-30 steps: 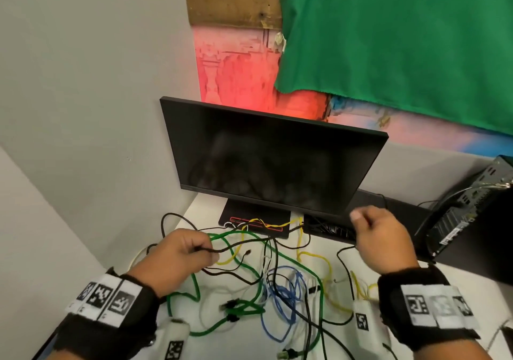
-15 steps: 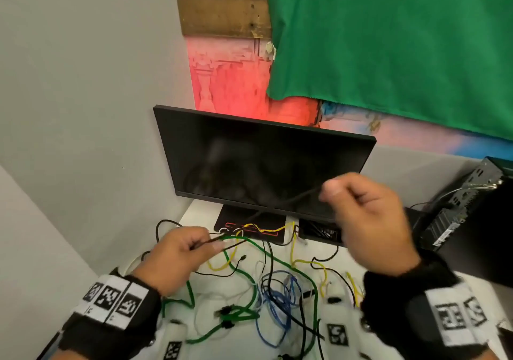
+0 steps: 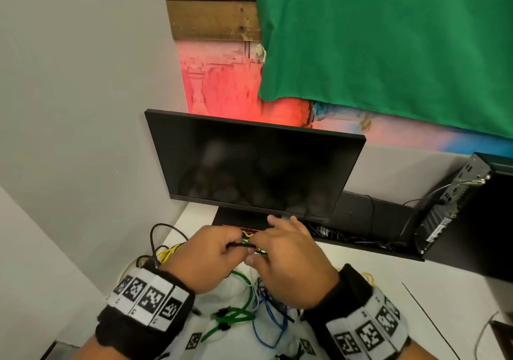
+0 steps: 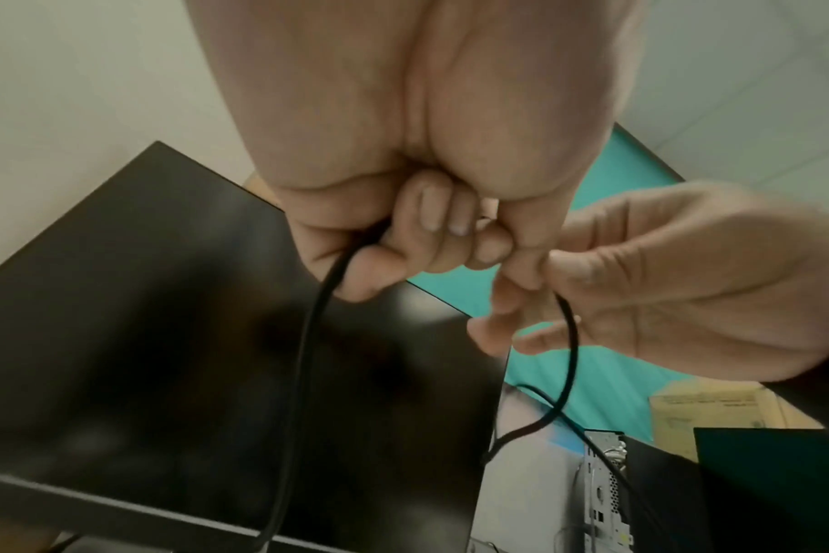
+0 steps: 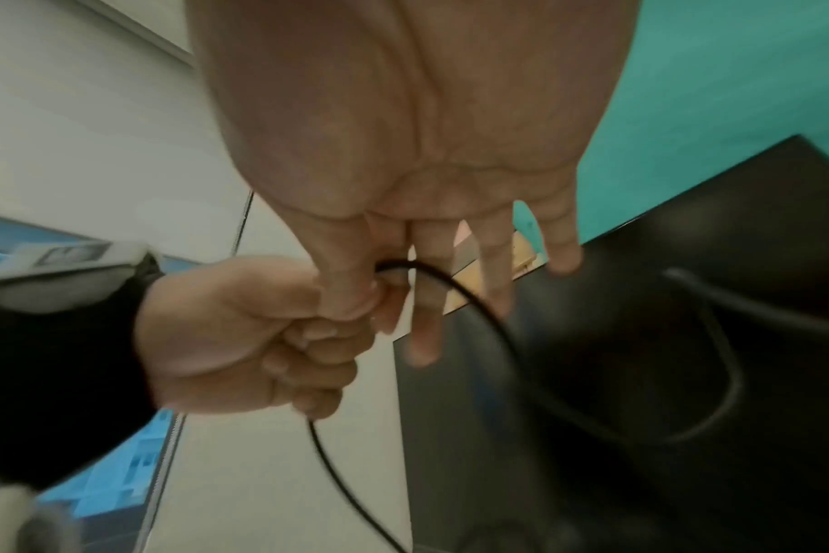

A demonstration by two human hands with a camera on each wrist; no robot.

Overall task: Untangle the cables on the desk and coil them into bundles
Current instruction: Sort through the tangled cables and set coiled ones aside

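You are still at the start: your left hand [image 3: 205,257] grips the black cable [image 4: 308,374] in a fist, your right hand [image 3: 288,265] pinches it at frame centre. Green cable [image 3: 238,315], blue cable [image 3: 272,321] lie tangled below, nothing coiled.

Thin black cable [image 4: 303,374], looped, held taut.
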